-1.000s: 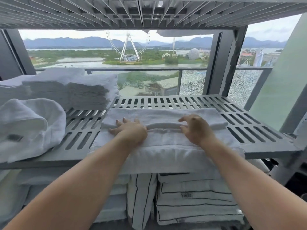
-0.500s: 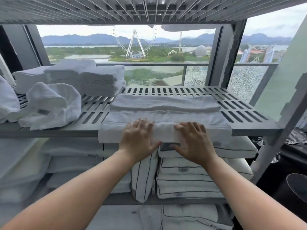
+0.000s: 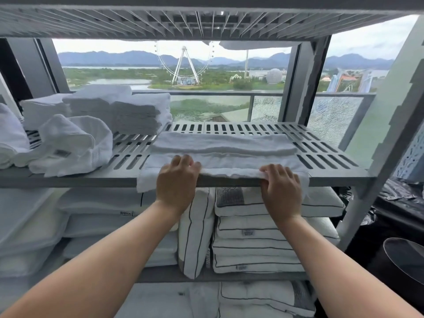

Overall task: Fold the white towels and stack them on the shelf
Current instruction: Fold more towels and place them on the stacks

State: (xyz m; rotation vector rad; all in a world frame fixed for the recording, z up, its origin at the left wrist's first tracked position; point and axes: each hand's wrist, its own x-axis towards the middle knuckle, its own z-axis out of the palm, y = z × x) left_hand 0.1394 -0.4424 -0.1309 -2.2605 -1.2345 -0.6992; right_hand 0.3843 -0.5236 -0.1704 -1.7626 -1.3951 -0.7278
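A white towel (image 3: 226,146) lies flat on the grey slatted shelf (image 3: 321,157), its far side folded over into a thicker band. The near edge sits along the shelf's front rim, and both corners hang slightly over it. My left hand (image 3: 176,180) grips that near edge left of the middle, fingers curled over the cloth. To the right, my right hand (image 3: 281,187) pinches the same edge. A stack of folded white towels (image 3: 137,113) stands at the back left of the shelf.
A loose crumpled towel (image 3: 75,145) lies at the shelf's left front. Striped pillows (image 3: 252,237) fill the level below. Another slatted shelf (image 3: 206,19) runs close overhead. A black bin (image 3: 403,255) stands low on the right beside the shelf post (image 3: 362,203).
Both hands drew back from the towel's far fold to its near edge. The overhanging front part has come up from the shelf's face to its rim.
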